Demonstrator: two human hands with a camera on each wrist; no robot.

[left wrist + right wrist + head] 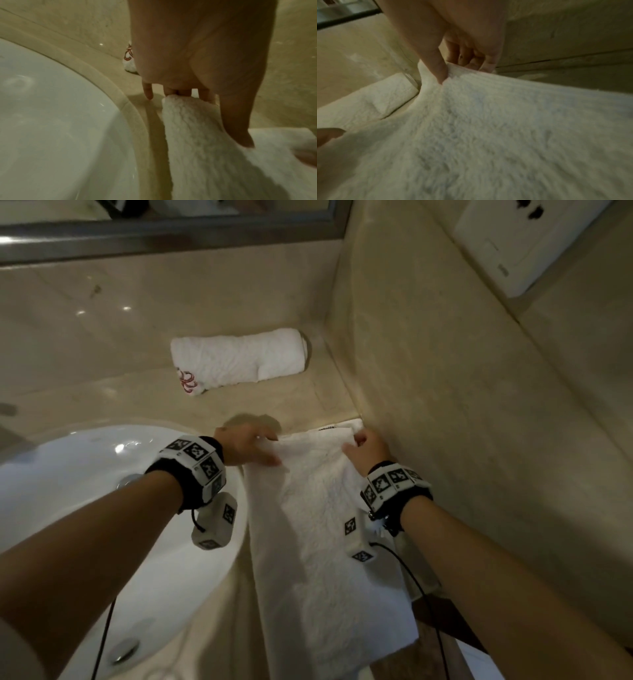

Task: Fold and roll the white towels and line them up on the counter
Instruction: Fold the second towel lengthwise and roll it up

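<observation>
A long folded white towel (pixel 322 535) lies lengthwise on the beige counter (pixel 239 402), between the sink and the right wall. My left hand (pixel 246 446) pinches its far left corner, thumb on top and fingers under the lifted edge (pixel 185 102). My right hand (pixel 366 448) pinches the far right corner (pixel 453 73) the same way. A label shows at the towel's far edge. Behind it, a rolled white towel (pixel 239 359) with a red embroidered mark lies crosswise near the back wall.
A white oval sink (pixel 102 508) with a metal drain fills the left. The tiled right wall (pixel 462 405) stands close beside the towel. A mirror frame (pixel 171 237) runs along the top, and a white socket plate (pixel 524 241) sits on the wall at upper right.
</observation>
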